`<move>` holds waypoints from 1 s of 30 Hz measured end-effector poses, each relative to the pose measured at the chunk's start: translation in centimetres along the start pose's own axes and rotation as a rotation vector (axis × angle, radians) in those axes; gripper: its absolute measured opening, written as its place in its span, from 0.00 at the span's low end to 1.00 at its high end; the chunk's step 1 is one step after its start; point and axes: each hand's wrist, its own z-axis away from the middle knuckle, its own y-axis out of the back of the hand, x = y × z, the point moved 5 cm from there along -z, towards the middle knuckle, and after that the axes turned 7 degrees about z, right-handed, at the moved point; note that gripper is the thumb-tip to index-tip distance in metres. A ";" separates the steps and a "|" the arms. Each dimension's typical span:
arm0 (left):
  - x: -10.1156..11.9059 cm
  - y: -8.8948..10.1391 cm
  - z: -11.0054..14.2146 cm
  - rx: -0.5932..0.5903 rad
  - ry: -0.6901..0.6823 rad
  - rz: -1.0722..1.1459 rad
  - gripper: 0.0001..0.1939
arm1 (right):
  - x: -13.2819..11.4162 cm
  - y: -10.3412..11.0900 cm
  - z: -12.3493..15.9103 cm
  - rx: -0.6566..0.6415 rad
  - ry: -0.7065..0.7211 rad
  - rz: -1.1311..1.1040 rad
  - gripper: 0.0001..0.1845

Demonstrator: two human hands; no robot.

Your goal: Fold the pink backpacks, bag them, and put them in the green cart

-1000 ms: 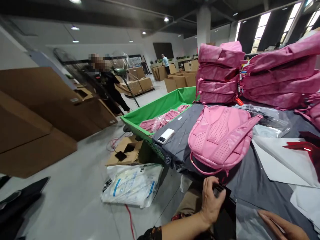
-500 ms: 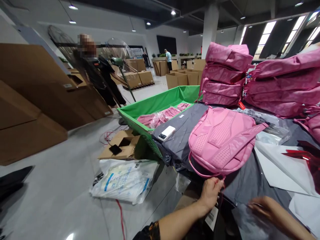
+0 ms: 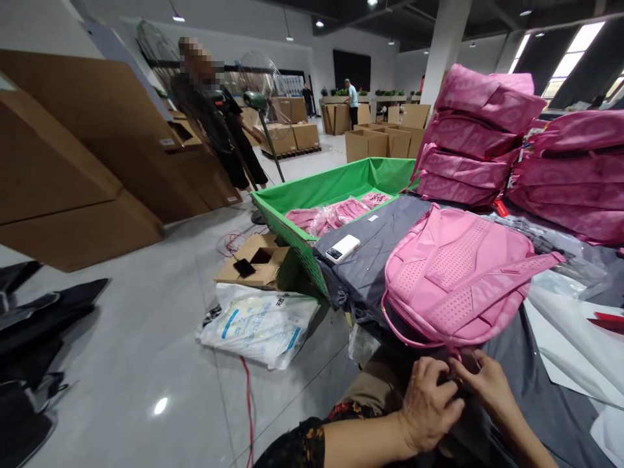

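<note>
A pink backpack (image 3: 463,273) lies with its padded straps facing up on a grey cloth (image 3: 370,279). Just below its near edge, my left hand (image 3: 431,406) has its fingers curled in; what they grip is hidden. My right hand (image 3: 490,383) meets it from the right, thumb and fingers pinched together beside the backpack's small pink loop. Whatever lies between its fingertips is too small and dark to make out.
Stacks of pink backpacks (image 3: 478,136) stand at the back right. Beyond the cloth is a green bin (image 3: 336,175) with bagged pink items. A white phone (image 3: 342,249) rests near the cloth's left edge. Cartons (image 3: 97,149) and a person (image 3: 219,117) are at left.
My right hand has come in from the right to join my left at the loop. The tag seen under my left hand is now hidden. The view has shifted left.
</note>
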 end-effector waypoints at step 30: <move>-3.7 -4.2 -2.9 0.327 1.179 1.582 0.10 | -1.1 1.6 0.4 -0.203 0.079 -0.048 0.37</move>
